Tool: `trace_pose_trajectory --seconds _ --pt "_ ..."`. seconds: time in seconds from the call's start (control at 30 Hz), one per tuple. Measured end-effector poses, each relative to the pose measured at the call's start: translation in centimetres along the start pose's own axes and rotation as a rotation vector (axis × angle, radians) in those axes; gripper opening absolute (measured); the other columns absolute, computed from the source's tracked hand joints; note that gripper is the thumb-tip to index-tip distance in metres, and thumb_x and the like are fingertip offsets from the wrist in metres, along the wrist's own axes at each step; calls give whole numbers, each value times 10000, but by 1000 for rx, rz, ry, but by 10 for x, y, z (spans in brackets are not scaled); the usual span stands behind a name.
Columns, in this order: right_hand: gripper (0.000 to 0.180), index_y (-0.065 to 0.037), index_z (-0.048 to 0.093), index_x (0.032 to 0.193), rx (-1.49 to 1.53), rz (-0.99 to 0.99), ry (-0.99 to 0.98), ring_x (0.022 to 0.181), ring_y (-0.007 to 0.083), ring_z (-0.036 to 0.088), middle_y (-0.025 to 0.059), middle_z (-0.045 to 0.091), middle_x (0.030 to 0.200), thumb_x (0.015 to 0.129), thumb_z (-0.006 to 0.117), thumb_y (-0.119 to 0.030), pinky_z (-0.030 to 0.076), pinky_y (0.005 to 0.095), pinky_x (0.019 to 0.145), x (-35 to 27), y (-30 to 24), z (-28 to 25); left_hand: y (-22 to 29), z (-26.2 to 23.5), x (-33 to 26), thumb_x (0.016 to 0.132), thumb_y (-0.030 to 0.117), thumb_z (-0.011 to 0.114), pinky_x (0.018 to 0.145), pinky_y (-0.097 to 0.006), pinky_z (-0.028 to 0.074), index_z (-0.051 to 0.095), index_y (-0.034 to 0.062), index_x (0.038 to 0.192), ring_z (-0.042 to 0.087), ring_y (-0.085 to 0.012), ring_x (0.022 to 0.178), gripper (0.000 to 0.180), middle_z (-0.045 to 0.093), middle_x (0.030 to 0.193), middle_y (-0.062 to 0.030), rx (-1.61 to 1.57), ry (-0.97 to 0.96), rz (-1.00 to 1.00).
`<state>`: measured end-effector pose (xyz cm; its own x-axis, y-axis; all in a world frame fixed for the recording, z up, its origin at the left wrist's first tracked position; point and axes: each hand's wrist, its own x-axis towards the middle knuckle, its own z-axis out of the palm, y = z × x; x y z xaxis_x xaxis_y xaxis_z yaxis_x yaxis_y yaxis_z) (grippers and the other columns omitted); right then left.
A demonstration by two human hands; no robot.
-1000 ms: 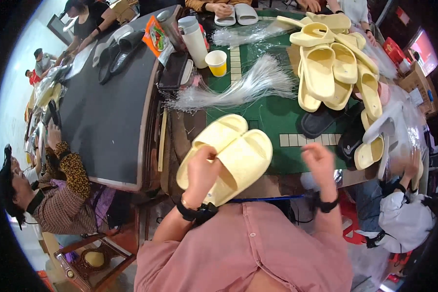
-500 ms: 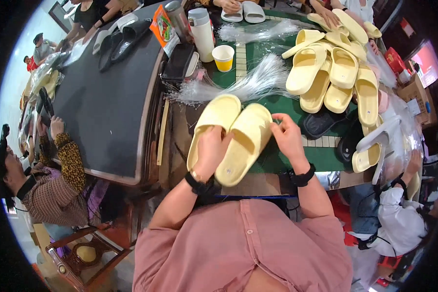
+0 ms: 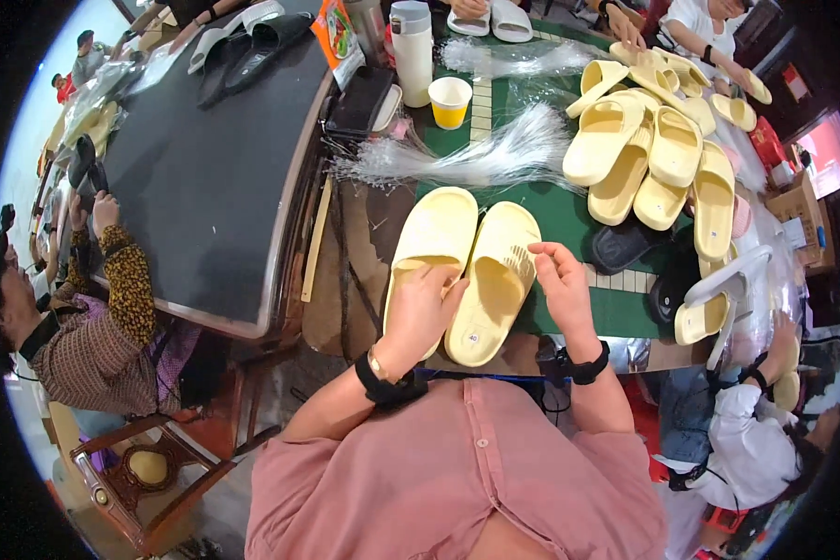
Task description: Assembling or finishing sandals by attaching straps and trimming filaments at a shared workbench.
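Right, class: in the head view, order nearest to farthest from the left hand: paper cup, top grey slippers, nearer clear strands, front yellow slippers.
1. Front yellow slippers, touching left hand.
2. Nearer clear strands, straight ahead.
3. Paper cup, beyond them.
4. Top grey slippers, far end.

Exposure's bright over your green worktop (image 3: pixel 616 308); can't pin the lamp position. Soft shading sits inside the pale yellow slippers (image 3: pixel 431 224), below your left hand (image 3: pixel 420 313). You get white glare off the clear strands (image 3: pixel 504 149) toward the worktop's far edge and off the plastic wrap (image 3: pixel 777 280) along its right edge. White wall (image 3: pixel 30 154) at far left nearly clips. Fisheye bows the dark table's (image 3: pixel 205 205) edges; your corners go black, with bluish fringing on the left rim. Rim detail's soft; centre's reasonably sharp.
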<state>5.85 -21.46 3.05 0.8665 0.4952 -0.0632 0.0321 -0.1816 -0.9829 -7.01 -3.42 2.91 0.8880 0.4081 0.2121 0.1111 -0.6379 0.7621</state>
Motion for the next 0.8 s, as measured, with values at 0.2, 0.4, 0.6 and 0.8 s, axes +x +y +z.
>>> trace_pose_trajectory --seconds 0.2,0.4,0.6,0.8 --pt "211 -13 621 1067 199 -61 -169 741 20 479 -42 584 834 986 512 -175 395 184 653 -18 -47 52 27 -7 -18 847 138 710 595 -241 473 663 -32 1077 572 -74 671 290 645 785 -37 -567 -455 -226" --pt "254 6 611 1049 467 -29 -208 583 -19 323 -95 410 653 1010 482 -209 253 165 511 -20 -59 68 22 -9 -20 893 138 666 553 -221 455 664 -36 999 559 -62 642 204 642 789 -21 -769 -609 -490" --pt "577 -21 316 1427 90 -340 -9 839 94 471 36 483 1022 921 573 -129 417 239 707 -9 -52 68 11 -11 -17 922 133 610 550 -201 450 672 -13 978 557 -49 620 168 656 794 -10 -892 -484 -495" --pt "228 -24 653 1039 -300 -151 -504 647 243 634 149 635 720 901 571 -186 482 344 609 -37 -38 45 -2 -70 4 957 160 571 527 -195 451 668 -7 973 555 -61 590 193 665 797 -43 -937 -140 -463"
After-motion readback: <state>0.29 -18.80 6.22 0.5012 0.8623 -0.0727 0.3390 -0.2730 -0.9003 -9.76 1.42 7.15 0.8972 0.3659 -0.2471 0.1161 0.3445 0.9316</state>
